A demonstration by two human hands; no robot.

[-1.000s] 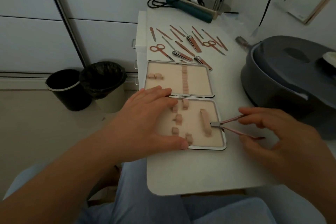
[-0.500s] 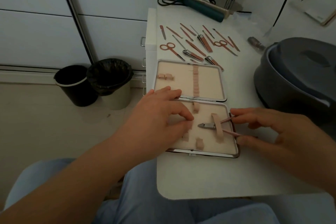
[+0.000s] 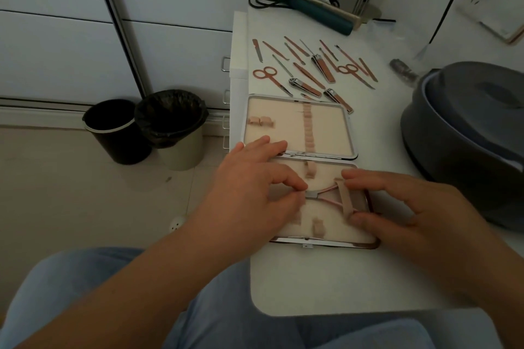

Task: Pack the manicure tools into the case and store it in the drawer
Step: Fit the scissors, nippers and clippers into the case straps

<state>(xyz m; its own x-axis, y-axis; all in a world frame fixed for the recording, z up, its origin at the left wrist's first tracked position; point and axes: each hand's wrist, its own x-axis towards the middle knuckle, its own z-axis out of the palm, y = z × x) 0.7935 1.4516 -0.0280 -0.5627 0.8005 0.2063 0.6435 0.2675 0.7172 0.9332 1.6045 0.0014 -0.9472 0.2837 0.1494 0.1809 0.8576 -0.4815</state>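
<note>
An open manicure case [image 3: 329, 133] with beige lining and metal rims lies flat on the white table. A pink-handled cuticle nipper [image 3: 320, 195] lies in the near half, its handles under a wide elastic strap [image 3: 344, 198]. My left hand [image 3: 252, 190] pinches the nipper's steel head with thumb and forefinger. My right hand [image 3: 408, 207] holds the handle ends at the strap, thumb below and fingers above. Several more pink tools [image 3: 309, 68], among them scissors [image 3: 268, 75] and nail clippers [image 3: 303, 85], lie in rows beyond the case.
A grey lidded basin [image 3: 470, 139] stands to the right of the case. A teal hair tool with a black cord [image 3: 317, 10] lies at the table's back. White drawers with metal handles [image 3: 226, 65] adjoin the table's left side. Two bins [image 3: 147, 127] stand on the floor.
The nipper has slid leftward under the strap, deeper into the near half. My right hand followed it in and my left fingers closed on its head.
</note>
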